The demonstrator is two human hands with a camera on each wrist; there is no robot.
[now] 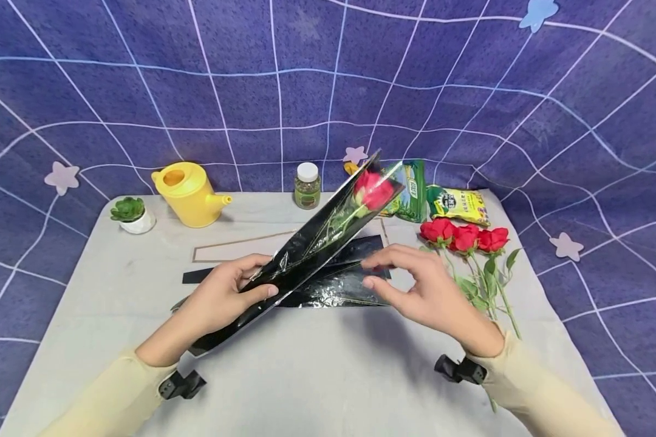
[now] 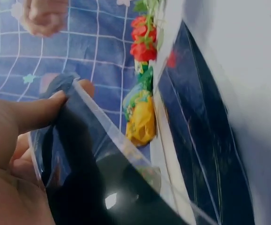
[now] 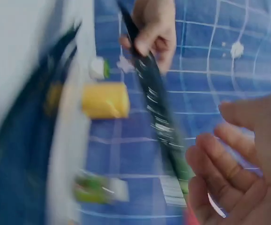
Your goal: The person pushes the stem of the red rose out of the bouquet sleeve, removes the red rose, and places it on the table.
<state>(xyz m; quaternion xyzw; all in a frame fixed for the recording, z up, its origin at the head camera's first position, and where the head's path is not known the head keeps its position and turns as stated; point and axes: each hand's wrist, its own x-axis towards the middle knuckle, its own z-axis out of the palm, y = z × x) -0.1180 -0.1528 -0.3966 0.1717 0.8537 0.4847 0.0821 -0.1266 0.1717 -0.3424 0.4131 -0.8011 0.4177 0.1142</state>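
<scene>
My left hand [image 1: 221,300] grips a black flower sleeve [image 1: 297,255] with a clear front, thumb on top, fingers behind. The sleeve is held tilted above the table, its wide end up and to the right. Inside it a red rose [image 1: 373,191] shows through the clear film, its green leaves [image 1: 336,227] below the bloom. To the right of the sleeve, my right hand [image 1: 423,288] holds nothing, its fingers loosely bent. More black sleeves [image 1: 333,294] lie flat on the table beneath. Three loose red roses [image 1: 464,238] lie beside the right hand.
Along the back of the table [image 1: 317,364] stand a potted succulent [image 1: 136,220], a yellow watering can [image 1: 191,197] and a white-capped jar [image 1: 307,188]. A green packet [image 1: 412,191] and a yellow-green packet [image 1: 456,204] are farther right. A purple grid-patterned cloth [image 1: 240,97] hangs behind.
</scene>
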